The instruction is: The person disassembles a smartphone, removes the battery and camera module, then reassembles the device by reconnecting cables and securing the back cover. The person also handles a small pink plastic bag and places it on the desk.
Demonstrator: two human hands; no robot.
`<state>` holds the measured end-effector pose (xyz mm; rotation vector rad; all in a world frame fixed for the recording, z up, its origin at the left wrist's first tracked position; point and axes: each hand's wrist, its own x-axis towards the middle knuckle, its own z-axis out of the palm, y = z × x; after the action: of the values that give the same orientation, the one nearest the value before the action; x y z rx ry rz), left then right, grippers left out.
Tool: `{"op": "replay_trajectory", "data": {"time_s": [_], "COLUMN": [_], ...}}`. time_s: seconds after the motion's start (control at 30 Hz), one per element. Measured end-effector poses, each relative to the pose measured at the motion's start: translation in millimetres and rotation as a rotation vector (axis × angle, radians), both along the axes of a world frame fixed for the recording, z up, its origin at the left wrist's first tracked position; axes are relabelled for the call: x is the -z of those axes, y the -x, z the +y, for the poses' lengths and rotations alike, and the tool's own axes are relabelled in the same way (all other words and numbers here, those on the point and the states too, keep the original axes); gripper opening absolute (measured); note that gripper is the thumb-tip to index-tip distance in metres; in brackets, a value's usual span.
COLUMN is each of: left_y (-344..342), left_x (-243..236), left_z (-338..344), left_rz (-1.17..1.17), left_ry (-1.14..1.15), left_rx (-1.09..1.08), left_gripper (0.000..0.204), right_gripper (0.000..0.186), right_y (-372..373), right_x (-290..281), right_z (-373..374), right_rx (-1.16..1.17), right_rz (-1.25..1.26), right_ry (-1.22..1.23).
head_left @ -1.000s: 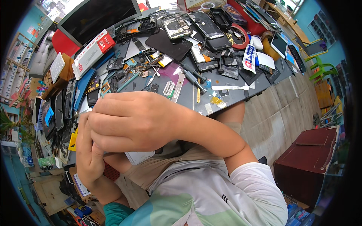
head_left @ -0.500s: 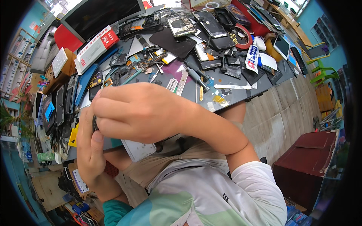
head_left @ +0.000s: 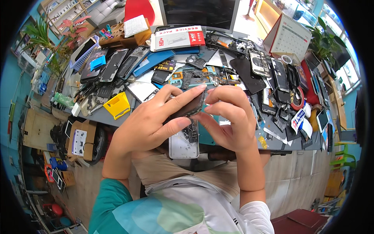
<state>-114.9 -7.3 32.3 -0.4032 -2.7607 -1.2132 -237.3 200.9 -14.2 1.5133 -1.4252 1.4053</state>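
Gutted phones [head_left: 113, 65] and loose parts [head_left: 200, 76] crowd the table [head_left: 99, 117]; a red-and-white box [head_left: 177, 41] and a desk calendar [head_left: 291, 41] carry print. The left grip [head_left: 142, 126] clasps a dark, phone-like slab [head_left: 189, 108] above a silver shell [head_left: 184, 151]; the right grip [head_left: 235, 121] is at the slab's edge, whether pinching I can't tell.

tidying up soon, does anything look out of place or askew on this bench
Yes: the silver phone shell, near the left hand, seems to jut past the front edge of the bench, its lower end apparently unsupported. The yellow holder at left also lies askew to that edge.
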Motion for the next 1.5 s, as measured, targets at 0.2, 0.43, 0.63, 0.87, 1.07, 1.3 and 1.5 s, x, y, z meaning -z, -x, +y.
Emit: {"op": "replay_trajectory", "data": {"time_s": [0.2,0.43,0.63,0.87,1.07,1.3,1.5], "left_y": [-3.0,-2.8,-4.9,-4.2,-3.9,-0.2,-2.2], "left_x": [-4.6,-4.7,-4.0,-0.7,6.1,6.1,17.8], "left_z": [1.0,-1.0,-0.1,2.7,-3.3,-1.6,3.9], "left_rz": [-0.043,-0.058,-0.072,0.061,0.141,0.090,0.093], "left_ry": [-0.004,0.011,-0.009,0.062,0.069,-0.139,-0.284], "left_rx": [-0.014,0.006,-0.011,-0.025,-0.005,0.011,0.001], "left_gripper": [0.074,0.071,0.070,0.066,0.064,0.075,0.101], "right_gripper": [0.045,0.041,0.033,0.030,0.019,0.034,0.046], "right_y": [0.0,1.9,5.3,2.1,0.4,6.2,-8.6], "right_x": [-1.5,5.3,1.0,-14.1,-22.6,-7.5,12.6], "right_z": [-1.6,0.2,2.5,8.8,7.1,1.0,-4.5], "right_rx": [0.031,0.102,0.135,0.153,0.064,0.071,-0.015], "right_rz": [0.060,0.205,0.313,0.330,0.294,0.091,-0.288], "right_ry": [-0.022,-0.034,-0.075,-0.155,-0.224,-0.071,0.069]}}
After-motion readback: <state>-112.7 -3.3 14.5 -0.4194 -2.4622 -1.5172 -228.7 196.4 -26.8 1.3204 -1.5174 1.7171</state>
